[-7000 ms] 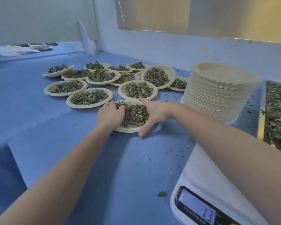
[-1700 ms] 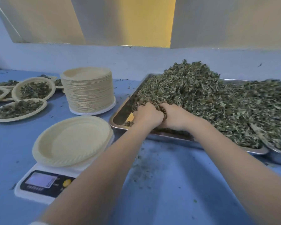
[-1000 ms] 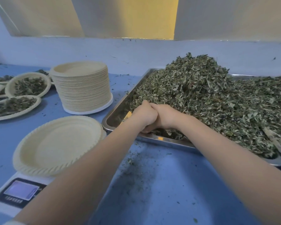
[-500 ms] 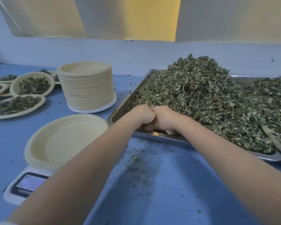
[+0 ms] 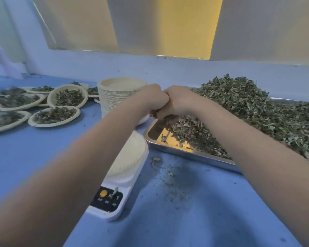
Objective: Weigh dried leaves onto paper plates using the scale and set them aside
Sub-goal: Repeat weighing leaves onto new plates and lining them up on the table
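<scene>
Now both hands have come up out of the metal tray [image 5: 185,154], where half a second ago they were still pressed down into the near-left corner of the heap. The left hand [image 5: 150,98] and right hand [image 5: 179,100] are knuckle to knuckle, fingers curled under and clenched round a shared clump of dried leaves [image 5: 160,114] (only a dark fringe of it shows below the fingers). They hang above the tray's left end, on the side nearest the scale [image 5: 112,196].

The rest of the leaf pile [image 5: 248,111] stays heaped in the tray, and the corner the hands left shows bare metal. The empty paper plate [image 5: 132,157] sits on the scale, left of the tray and largely hidden by the left forearm. Behind the scale stands the stack of spare plates [image 5: 118,97], and further left of it lie the filled plates [image 5: 55,115] already set aside.

So the grab looks finished and the carry begun; what remains for this portion is the short swing left to the plate, the drop, and reading the weight. The display is hidden by the forearm.
</scene>
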